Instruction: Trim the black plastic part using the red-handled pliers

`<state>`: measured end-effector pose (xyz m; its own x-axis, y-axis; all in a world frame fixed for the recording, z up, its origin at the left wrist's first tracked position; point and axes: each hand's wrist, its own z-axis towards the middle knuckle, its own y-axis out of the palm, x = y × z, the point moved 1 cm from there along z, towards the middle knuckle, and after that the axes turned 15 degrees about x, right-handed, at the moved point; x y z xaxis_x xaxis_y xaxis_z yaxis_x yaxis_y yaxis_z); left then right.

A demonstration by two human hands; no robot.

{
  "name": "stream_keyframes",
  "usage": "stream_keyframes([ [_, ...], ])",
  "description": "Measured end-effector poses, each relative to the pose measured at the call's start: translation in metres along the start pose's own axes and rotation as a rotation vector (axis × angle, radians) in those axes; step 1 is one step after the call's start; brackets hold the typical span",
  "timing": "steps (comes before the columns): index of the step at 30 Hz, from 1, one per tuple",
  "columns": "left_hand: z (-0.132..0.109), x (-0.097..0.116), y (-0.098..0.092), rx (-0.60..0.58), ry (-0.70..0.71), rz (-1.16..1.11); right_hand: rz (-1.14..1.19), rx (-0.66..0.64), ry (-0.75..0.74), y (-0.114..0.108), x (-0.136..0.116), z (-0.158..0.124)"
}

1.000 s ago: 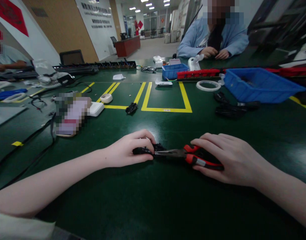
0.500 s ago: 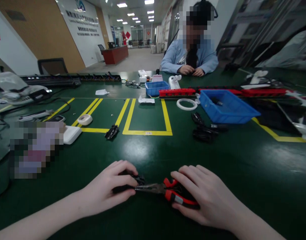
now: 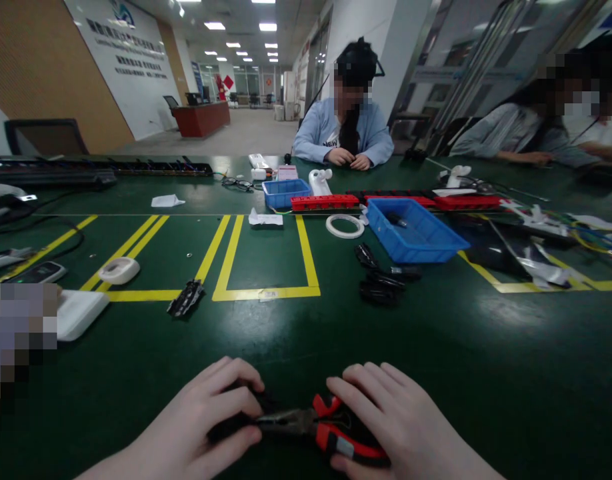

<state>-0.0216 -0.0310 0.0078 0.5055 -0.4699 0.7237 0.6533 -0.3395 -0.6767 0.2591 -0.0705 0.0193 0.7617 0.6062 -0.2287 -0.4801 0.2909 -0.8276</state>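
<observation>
At the near edge of the green table (image 3: 296, 340), my left hand (image 3: 201, 427) is curled over a small black part (image 3: 233, 423) and pins it down. My right hand (image 3: 401, 427) is closed round the red and black handles of a pair of pliers (image 3: 331, 430). The pliers' metal jaws point left and meet the black part between the two hands. Most of the black part is hidden under my left fingers.
Yellow tape boxes mark the table's middle. A black clip (image 3: 186, 299) and a pile of black parts (image 3: 381, 283) lie beyond my hands. Further back stand a large blue bin (image 3: 416, 233), a small blue bin (image 3: 283, 193) and a white tape ring (image 3: 345, 226). People sit across the table.
The view has tilted up and swung right, so my hands sit lower in frame. Both hands keep the same grip on the black part and the pliers.
</observation>
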Motion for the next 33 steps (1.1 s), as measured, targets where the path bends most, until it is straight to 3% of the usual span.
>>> stream_keyframes([
  [5,0.003,-0.008,0.001,-0.059,0.038,0.036,-0.013,0.005,-0.008,-0.002,0.004,0.001],
  [13,0.002,-0.009,0.001,-0.060,0.037,0.040,0.022,-0.003,0.004,0.000,0.009,-0.001],
  [20,0.003,-0.001,0.001,0.014,0.036,-0.018,0.096,-0.066,0.070,0.002,0.009,0.000],
  [28,0.000,0.009,-0.001,0.062,0.068,-0.019,0.074,-0.186,0.136,-0.011,0.003,0.003],
  [33,-0.004,0.016,0.002,0.109,0.135,-0.034,0.053,-0.183,0.156,-0.016,-0.003,0.001],
])
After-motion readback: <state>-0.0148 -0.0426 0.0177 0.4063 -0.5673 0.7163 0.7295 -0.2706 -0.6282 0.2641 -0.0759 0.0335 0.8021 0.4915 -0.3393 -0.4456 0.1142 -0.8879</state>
